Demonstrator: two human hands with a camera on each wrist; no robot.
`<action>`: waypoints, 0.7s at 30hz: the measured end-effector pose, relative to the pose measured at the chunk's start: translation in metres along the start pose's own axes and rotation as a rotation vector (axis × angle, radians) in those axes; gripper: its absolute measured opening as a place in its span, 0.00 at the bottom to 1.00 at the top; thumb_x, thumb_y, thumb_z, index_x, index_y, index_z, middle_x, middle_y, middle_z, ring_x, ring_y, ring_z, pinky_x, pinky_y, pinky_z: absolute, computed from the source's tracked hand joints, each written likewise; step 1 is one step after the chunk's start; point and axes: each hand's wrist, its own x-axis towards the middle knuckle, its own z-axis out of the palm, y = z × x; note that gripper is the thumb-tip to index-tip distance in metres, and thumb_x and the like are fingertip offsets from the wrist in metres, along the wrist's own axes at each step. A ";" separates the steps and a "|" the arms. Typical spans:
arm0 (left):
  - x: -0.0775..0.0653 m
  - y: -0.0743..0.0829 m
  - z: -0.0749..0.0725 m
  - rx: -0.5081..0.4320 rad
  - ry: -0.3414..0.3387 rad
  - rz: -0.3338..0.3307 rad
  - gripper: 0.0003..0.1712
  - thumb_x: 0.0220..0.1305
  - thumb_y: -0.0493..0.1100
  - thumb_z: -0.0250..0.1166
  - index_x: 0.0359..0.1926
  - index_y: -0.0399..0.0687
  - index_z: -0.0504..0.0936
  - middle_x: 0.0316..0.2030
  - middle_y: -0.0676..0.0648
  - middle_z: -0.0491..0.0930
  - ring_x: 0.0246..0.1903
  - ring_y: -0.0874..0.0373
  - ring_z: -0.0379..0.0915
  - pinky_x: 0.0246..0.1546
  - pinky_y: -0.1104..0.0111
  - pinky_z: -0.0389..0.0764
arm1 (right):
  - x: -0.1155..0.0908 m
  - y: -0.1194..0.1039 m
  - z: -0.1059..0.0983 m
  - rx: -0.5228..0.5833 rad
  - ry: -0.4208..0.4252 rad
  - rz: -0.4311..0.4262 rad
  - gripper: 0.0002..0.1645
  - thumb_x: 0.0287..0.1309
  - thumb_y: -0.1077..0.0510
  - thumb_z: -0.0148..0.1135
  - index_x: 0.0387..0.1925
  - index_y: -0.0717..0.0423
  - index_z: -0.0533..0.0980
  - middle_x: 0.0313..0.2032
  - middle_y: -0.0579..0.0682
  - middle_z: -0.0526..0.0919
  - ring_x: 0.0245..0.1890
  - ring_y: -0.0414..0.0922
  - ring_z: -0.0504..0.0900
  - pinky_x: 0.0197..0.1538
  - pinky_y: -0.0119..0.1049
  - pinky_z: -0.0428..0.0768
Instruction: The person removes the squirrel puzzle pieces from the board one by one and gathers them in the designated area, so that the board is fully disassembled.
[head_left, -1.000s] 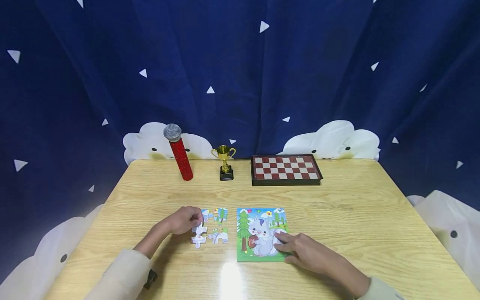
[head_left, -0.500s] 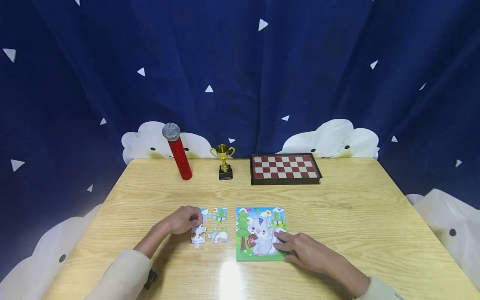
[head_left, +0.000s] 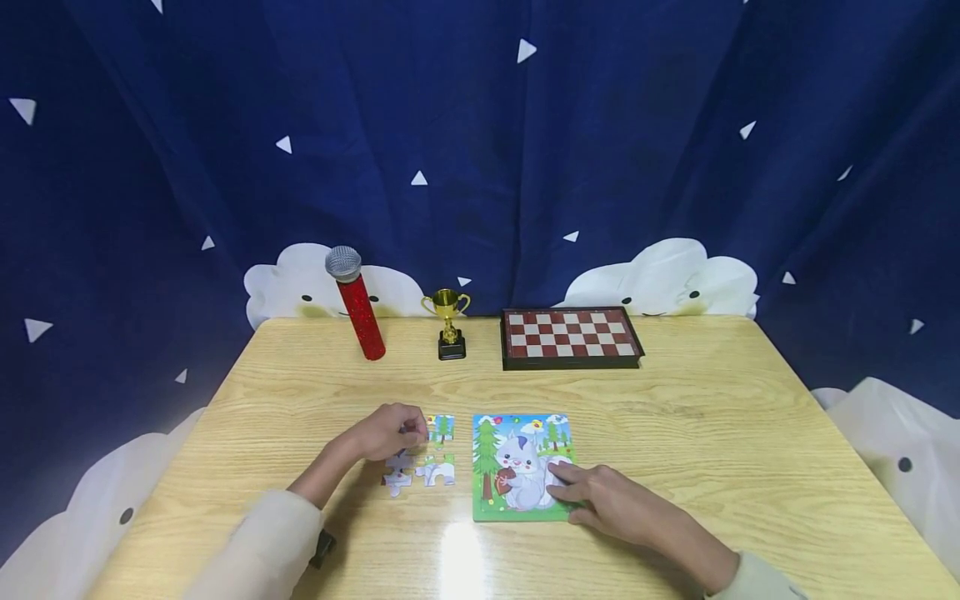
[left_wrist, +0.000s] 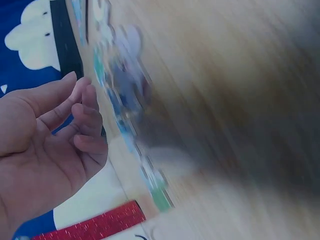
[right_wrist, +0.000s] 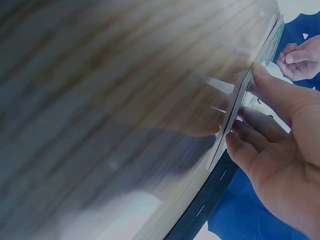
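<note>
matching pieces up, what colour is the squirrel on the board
The squirrel is pale grey; the head view shows it best.

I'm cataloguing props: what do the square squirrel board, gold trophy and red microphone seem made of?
Square, green-and-blue printed squirrel board: probably card or thin wood; smooth print, thin edge.
Shiny gold two-handled trophy: metal or metallic plastic; bright highlights suggest a polished finish.
Silver-headed, red cylindrical microphone: perhaps glittered plastic, given its specks; the textured head resembles metal mesh.

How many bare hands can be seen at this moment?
2: the left hand at the loose puzzle pieces, the right hand touching the squirrel picture.
</note>
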 end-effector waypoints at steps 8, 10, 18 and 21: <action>0.020 0.021 0.018 -0.093 -0.062 0.101 0.12 0.64 0.38 0.60 0.48 0.37 0.76 0.34 0.47 0.75 0.32 0.58 0.68 0.33 0.69 0.71 | -0.001 0.001 0.001 0.003 0.001 0.002 0.24 0.56 0.54 0.64 0.55 0.55 0.77 0.62 0.59 0.72 0.58 0.55 0.76 0.54 0.50 0.77; 0.024 0.026 0.024 -0.099 -0.075 0.113 0.13 0.64 0.38 0.61 0.49 0.38 0.76 0.36 0.47 0.76 0.33 0.57 0.69 0.35 0.68 0.72 | -0.001 0.001 0.001 0.003 0.001 0.003 0.24 0.56 0.54 0.64 0.55 0.55 0.77 0.62 0.59 0.72 0.58 0.55 0.76 0.54 0.50 0.77; 0.038 0.042 0.044 -0.082 -0.098 0.108 0.17 0.58 0.38 0.67 0.49 0.42 0.77 0.42 0.46 0.78 0.40 0.57 0.71 0.43 0.64 0.74 | 0.000 0.001 0.002 -0.012 0.002 0.005 0.24 0.56 0.53 0.64 0.55 0.55 0.77 0.61 0.58 0.73 0.58 0.55 0.76 0.55 0.49 0.77; 0.040 0.047 0.049 -0.073 -0.117 0.099 0.18 0.56 0.38 0.68 0.49 0.42 0.77 0.43 0.47 0.78 0.40 0.57 0.72 0.42 0.66 0.74 | -0.001 0.000 0.002 -0.012 0.000 0.021 0.24 0.56 0.53 0.64 0.54 0.54 0.77 0.62 0.58 0.72 0.60 0.55 0.75 0.56 0.48 0.76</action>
